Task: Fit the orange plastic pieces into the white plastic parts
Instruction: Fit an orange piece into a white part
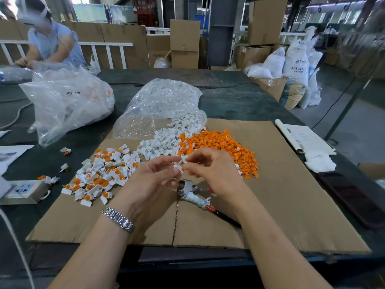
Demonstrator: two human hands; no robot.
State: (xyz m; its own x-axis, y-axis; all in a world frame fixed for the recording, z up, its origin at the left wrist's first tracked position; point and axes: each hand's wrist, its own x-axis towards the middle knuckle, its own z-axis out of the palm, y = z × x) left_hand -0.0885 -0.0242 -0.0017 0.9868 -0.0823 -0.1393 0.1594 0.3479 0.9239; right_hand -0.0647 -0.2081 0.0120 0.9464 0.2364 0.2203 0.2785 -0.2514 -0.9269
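Observation:
Above the cardboard sheet (270,205), my left hand (154,180) and my right hand (210,170) meet fingertip to fingertip. Between them they pinch a small white plastic part (179,166); no orange piece shows between the fingers. Behind the hands lies a heap of loose orange pieces (220,147) on the right and a heap of white parts (160,142) in the middle, spilling from a clear bag (162,105). To the left is a pile of white parts with orange pieces fitted in them (100,174).
Red-handled pliers (198,197) lie on the cardboard under my hands. A power strip (23,190) sits at the left, a dark phone (352,197) and a paper pad (304,140) at the right. Another clear bag (68,103) stands back left, where a second person (50,42) works.

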